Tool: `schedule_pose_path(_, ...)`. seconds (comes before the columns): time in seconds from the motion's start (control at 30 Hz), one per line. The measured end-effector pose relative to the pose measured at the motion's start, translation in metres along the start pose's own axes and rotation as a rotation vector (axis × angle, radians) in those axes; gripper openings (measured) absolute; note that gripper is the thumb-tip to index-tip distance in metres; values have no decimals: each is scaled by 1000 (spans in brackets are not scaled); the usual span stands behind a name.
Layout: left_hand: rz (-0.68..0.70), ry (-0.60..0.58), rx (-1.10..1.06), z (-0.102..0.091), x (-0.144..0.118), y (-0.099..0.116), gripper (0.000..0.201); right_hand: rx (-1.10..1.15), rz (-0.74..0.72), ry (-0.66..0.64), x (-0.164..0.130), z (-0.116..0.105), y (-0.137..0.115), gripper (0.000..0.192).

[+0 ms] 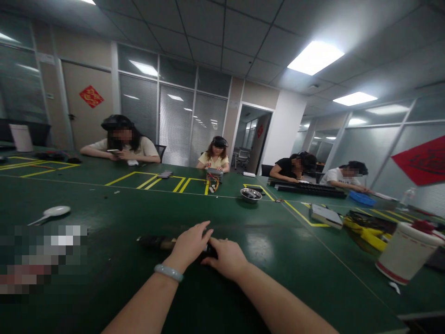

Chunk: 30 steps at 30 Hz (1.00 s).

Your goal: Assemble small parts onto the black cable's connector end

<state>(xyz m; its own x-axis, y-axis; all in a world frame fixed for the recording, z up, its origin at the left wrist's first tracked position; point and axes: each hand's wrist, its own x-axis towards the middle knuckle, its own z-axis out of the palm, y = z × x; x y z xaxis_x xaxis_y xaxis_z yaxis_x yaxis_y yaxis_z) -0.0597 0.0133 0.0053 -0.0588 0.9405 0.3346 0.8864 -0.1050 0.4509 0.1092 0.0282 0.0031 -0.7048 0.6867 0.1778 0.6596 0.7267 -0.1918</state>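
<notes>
A long dark cylindrical object [153, 241] with a tan band lies across the green table [114, 287] in front of me; its exact kind is unclear. My left hand [189, 243], with a pale bangle at the wrist, is laid over its middle, fingers bent around it. My right hand [229, 257] grips the black right end, its fingertips touching or close to those of the left. Both hands hide much of the object between them.
To the left lies a white spoon [55, 212] beside a blurred-out patch. A metal bowl [251, 195] with dark pieces stands ahead. On the right are a silver box [326, 216], yellow material [365, 234] and a large white cup [406, 253]. Several people sit across the table.
</notes>
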Motion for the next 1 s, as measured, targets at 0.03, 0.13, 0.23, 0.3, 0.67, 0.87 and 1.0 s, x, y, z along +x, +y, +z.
schedule_pose_path(0.03,-27,-50,0,0,0,-2,48,14,1,3,2,-1,0,61)
schedule_pose_path(0.13,-37,-138,1,-3,0,-2,49,77,6,0,-1,-11,8,67)
schedule_pose_path(0.23,32,-183,-24,-8,-2,1,51,132,22,-29,-15,-34,23,68)
schedule_pose_path(0.3,108,-222,-38,-13,-3,6,50,132,52,-67,-28,-52,35,54)
schedule_pose_path(0.67,280,-350,27,-28,-14,18,26,-60,226,-209,-76,-52,35,28)
schedule_pose_path(0.87,278,-367,0,-25,-13,17,20,216,140,-332,-64,-49,34,12)
schedule_pose_path(1.0,244,-323,-6,-19,-11,17,19,641,156,-321,-38,-41,49,18)
